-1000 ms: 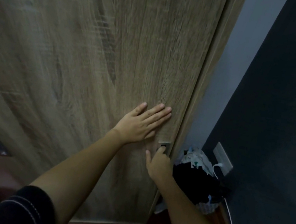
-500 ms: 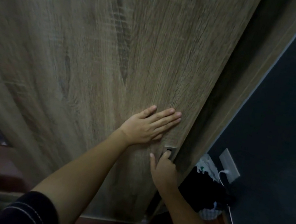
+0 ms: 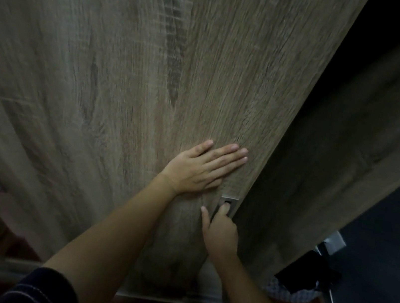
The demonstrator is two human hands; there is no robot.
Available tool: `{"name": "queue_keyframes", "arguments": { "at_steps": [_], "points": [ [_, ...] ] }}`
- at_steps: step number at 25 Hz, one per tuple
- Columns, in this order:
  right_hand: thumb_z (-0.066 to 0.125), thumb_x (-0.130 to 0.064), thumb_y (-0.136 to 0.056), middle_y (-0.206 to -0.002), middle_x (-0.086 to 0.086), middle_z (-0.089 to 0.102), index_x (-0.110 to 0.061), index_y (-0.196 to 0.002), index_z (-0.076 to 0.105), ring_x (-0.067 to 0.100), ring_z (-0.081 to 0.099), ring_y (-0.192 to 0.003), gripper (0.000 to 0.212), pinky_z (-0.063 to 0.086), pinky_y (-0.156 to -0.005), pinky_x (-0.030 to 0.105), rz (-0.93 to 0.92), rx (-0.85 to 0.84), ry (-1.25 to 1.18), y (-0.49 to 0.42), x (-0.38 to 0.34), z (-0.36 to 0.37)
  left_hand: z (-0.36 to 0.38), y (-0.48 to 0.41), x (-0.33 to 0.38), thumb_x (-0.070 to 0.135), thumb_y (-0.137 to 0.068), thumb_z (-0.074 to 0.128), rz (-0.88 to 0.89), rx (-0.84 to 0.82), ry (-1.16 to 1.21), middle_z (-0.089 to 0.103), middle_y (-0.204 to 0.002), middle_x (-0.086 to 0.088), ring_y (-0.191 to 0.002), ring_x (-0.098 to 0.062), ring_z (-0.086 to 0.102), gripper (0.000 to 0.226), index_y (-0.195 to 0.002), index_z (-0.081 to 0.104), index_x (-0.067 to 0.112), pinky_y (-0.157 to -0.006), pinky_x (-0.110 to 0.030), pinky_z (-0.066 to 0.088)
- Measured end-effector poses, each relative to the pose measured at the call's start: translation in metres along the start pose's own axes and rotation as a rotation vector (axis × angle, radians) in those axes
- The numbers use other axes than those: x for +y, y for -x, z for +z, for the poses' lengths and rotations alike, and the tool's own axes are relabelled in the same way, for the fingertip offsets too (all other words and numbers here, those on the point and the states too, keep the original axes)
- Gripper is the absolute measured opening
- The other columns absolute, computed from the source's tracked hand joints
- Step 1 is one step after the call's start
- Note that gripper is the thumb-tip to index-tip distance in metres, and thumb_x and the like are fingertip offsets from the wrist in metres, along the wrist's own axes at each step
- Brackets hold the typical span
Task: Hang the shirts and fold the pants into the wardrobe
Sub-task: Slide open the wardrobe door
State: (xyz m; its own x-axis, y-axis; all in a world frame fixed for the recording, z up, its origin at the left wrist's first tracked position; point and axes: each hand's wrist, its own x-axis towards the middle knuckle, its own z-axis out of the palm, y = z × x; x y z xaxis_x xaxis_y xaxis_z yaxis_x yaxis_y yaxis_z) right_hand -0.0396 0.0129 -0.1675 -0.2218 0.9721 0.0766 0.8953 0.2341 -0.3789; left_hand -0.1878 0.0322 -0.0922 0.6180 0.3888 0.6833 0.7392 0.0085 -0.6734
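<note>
Left hand (image 3: 200, 169) flat on wardrobe door (image 3: 125, 87), centre frame, fingers straight and pressing, gripping nothing. Right hand (image 3: 221, 230) just below it, fingers hooked into recessed handle (image 3: 228, 203) at the door's right edge, thumb lying out on the panel. Dark gap (image 3: 337, 68) of wardrobe interior shows right of the door edge, upper right of frame. Clothes (image 3: 305, 270), a dark pile, sit in patterned basket (image 3: 284, 293) on the floor, lower right, near wall socket (image 3: 334, 242). Shirts vs pants: cannot tell

Left hand (image 3: 201, 170) lies on the wardrobe door (image 3: 125, 87) — right hand (image 3: 220, 230) just below, at the handle (image 3: 227, 204).
</note>
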Motion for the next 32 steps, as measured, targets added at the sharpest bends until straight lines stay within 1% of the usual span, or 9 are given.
{"name": "queue_keyframes", "arguments": {
  "at_steps": [1, 6, 11, 17, 27, 28, 29, 31, 32],
  "points": [
    [0.033, -0.051, -0.095, -0.111, 0.013, 0.065, -0.007, -0.136, 0.028, 0.028, 0.064, -0.098, 0.060, 0.048, -0.074, 0.031, -0.012, -0.003, 0.017, 0.005, -0.016, 0.005, -0.003, 0.014, -0.011, 0.044, -0.097, 0.034, -0.002, -0.002, -0.008, 0.020, -0.156, 0.001, -0.146, -0.018, 0.001, 0.058, -0.148, 0.024, 0.019, -0.113, -0.039, 0.002],
    [0.035, -0.042, -0.098, -0.107, 0.017, 0.066, -0.004, -0.133, 0.029, 0.033, 0.064, -0.096, 0.052, 0.047, -0.071, 0.034, -0.110, -0.040, 0.048, 0.021, -0.083, 0.029, -0.016, 0.074, -0.066, 0.042, -0.096, 0.037, -0.041, 0.028, -0.040, -0.002, -0.159, -0.005, -0.146, -0.017, 0.004, 0.062, -0.149, 0.021, 0.015, -0.113, -0.039, 0.004],
    [0.036, -0.039, -0.098, -0.103, 0.019, 0.066, -0.005, -0.125, 0.033, 0.036, 0.064, -0.094, 0.044, 0.047, -0.068, 0.036, -0.185, -0.048, 0.028, 0.034, -0.138, 0.056, -0.026, 0.126, -0.106, 0.041, -0.094, 0.036, -0.054, -0.012, -0.096, -0.004, -0.159, -0.003, -0.146, -0.017, 0.002, 0.063, -0.150, 0.020, 0.017, -0.113, -0.041, 0.003],
    [0.032, -0.036, -0.099, -0.105, 0.020, 0.066, -0.004, -0.126, 0.032, 0.039, 0.063, -0.096, 0.042, 0.047, -0.071, 0.039, -0.260, -0.093, 0.033, 0.043, -0.197, 0.084, -0.034, 0.182, -0.150, 0.044, -0.092, 0.038, -0.095, -0.029, -0.180, -0.002, -0.159, -0.001, -0.146, -0.016, 0.002, 0.066, -0.150, 0.019, 0.020, -0.115, -0.042, -0.002],
    [0.033, -0.034, -0.100, -0.098, 0.015, 0.068, -0.007, -0.128, 0.033, 0.032, 0.066, -0.093, 0.039, 0.050, -0.069, 0.036, -0.316, -0.122, 0.096, 0.053, -0.262, 0.122, -0.048, 0.242, -0.208, 0.040, -0.091, 0.031, -0.087, -0.056, -0.225, 0.003, -0.160, 0.000, -0.146, -0.016, 0.006, 0.063, -0.150, 0.019, 0.019, -0.116, -0.041, -0.003],
    [0.041, -0.033, -0.098, -0.090, 0.015, 0.069, -0.006, -0.124, 0.036, 0.031, 0.069, -0.085, 0.039, 0.051, -0.063, 0.034, -0.320, -0.084, 0.097, 0.055, -0.267, 0.125, -0.049, 0.247, -0.211, 0.039, -0.092, 0.031, -0.085, -0.056, -0.230, 0.003, -0.160, 0.000, -0.146, -0.016, 0.005, 0.063, -0.150, 0.018, 0.018, -0.116, -0.041, -0.004],
    [0.058, -0.032, -0.090, -0.073, 0.014, 0.069, -0.005, -0.115, 0.041, 0.028, 0.070, -0.068, 0.041, 0.050, -0.050, 0.030, -0.328, -0.001, 0.079, 0.057, -0.272, 0.128, -0.050, 0.250, -0.214, 0.039, -0.092, 0.030, -0.081, -0.058, -0.235, 0.002, -0.160, 0.000, -0.146, -0.016, 0.005, 0.063, -0.150, 0.018, 0.018, -0.116, -0.041, -0.004],
    [0.086, -0.033, -0.058, -0.039, 0.006, 0.054, -0.008, -0.090, 0.043, 0.020, 0.056, -0.032, 0.059, 0.033, -0.027, 0.019, -0.380, 0.047, 0.088, 0.059, -0.276, 0.132, -0.051, 0.254, -0.218, 0.039, -0.092, 0.029, -0.076, -0.068, -0.238, 0.002, -0.160, 0.000, -0.146, -0.016, 0.005, 0.063, -0.150, 0.018, 0.018, -0.116, -0.041, -0.004],
    [0.090, -0.034, -0.049, -0.033, 0.004, 0.049, -0.009, -0.085, 0.041, 0.018, 0.051, -0.025, 0.065, 0.027, -0.024, 0.016, -0.385, 0.012, 0.078, 0.058, -0.277, 0.132, -0.050, 0.255, -0.218, 0.039, -0.092, 0.029, -0.074, -0.071, -0.236, 0.002, -0.160, 0.000, -0.146, -0.016, 0.005, 0.063, -0.150, 0.018, 0.018, -0.116, -0.041, -0.004]
  ]
}}
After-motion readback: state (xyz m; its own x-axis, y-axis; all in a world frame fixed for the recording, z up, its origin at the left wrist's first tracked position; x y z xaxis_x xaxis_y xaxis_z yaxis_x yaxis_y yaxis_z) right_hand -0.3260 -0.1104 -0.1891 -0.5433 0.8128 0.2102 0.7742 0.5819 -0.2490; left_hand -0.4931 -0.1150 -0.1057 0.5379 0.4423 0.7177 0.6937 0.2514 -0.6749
